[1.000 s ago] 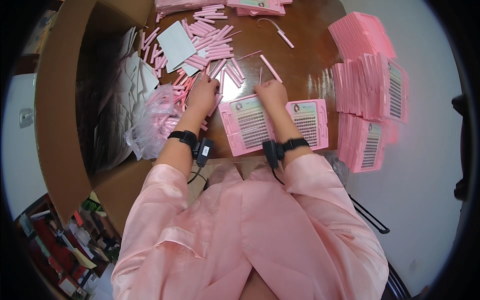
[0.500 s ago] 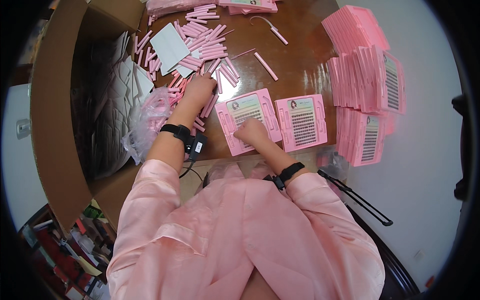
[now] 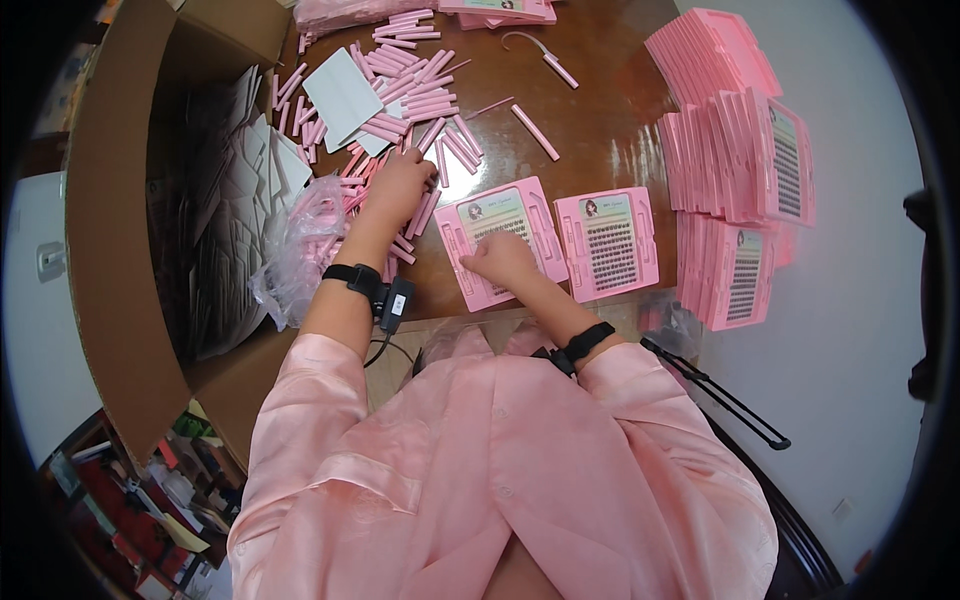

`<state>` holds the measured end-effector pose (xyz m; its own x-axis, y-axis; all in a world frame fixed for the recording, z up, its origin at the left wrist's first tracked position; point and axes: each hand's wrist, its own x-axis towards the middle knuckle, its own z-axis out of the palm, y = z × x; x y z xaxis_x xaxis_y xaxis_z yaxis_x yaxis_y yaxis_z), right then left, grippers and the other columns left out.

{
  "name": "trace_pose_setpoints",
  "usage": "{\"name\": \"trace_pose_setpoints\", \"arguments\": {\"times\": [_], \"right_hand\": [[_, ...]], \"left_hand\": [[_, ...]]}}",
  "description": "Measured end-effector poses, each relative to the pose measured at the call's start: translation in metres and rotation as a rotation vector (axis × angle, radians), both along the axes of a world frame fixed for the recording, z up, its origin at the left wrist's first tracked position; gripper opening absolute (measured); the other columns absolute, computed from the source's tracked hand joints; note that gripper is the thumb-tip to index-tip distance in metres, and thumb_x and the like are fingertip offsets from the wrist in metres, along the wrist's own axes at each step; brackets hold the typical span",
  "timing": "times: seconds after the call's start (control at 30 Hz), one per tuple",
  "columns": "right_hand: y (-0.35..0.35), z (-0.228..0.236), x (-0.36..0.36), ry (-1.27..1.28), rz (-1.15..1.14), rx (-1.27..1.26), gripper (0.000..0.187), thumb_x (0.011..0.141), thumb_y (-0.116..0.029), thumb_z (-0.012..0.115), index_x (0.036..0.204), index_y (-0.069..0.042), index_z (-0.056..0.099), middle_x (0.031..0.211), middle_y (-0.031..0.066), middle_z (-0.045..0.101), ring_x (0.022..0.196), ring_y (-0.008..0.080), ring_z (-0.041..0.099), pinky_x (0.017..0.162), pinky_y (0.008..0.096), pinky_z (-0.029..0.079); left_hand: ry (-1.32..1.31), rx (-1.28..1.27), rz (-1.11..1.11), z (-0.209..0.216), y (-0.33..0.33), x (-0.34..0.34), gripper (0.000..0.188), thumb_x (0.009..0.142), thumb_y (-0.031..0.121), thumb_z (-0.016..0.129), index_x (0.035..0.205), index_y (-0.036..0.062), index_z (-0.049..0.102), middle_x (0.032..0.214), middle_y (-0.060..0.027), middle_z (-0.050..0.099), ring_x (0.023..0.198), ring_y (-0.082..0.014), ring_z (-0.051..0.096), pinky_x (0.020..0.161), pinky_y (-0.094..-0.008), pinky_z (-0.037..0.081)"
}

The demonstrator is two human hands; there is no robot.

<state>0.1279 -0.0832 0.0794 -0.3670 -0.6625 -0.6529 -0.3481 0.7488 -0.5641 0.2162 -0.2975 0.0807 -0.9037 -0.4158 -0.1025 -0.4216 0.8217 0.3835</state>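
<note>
My left hand reaches into a loose heap of slim pink tubes, its fingers bent down among them. Whatever sits under those fingertips is hidden. My right hand rests over the lower part of an open pink lash case, fingers curled and thumb toward the slots at its left side. I cannot make out what that hand grips. Rows of dark lash clusters on a printed card show above the hand. A second pink lash case lies flat just to the right, also with lash rows.
A large cardboard box holding white folded pieces stands at left. Beside it lies a clear plastic bag. White cards lie on the tubes. Stacked pink cases line the right edge; a single tube lies on the brown table.
My left hand has shifted slightly among the tubes. The thumb of my right hand now sticks out farther left over the case. The cases and stacks stay in place.
</note>
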Motion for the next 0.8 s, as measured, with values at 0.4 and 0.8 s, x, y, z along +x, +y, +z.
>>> {"name": "trace_pose_setpoints", "arguments": {"times": [0.4, 0.8], "right_hand": [[0.019, -0.018, -0.008, -0.060, -0.430, -0.487, 0.027, 0.083, -0.025, 0.074, 0.087, 0.001, 0.069, 0.076, 0.0146, 0.067, 0.067, 0.0247, 0.065, 0.065, 0.0352, 0.052], [0.050, -0.009, -0.035, 0.013, -0.445, -0.659, 0.019, 0.086, -0.017, 0.071, 0.098, -0.002, 0.071, 0.080, 0.0154, 0.068, 0.071, 0.0260, 0.067, 0.065, 0.0364, 0.052]], "left_hand": [[0.372, 0.221, 0.371, 0.022, 0.013, -0.016, 0.012, 0.089, 0.014, 0.067, 0.098, 0.0062, 0.065, 0.086, -0.0078, 0.066, 0.076, -0.0223, 0.063, 0.067, -0.0334, 0.049], [0.439, 1.391, 0.584, -0.002, 0.118, -0.029, 0.025, 0.094, 0.014, 0.068, 0.116, 0.0036, 0.060, 0.086, 0.0019, 0.063, 0.072, -0.0051, 0.059, 0.058, -0.0165, 0.040]]}}
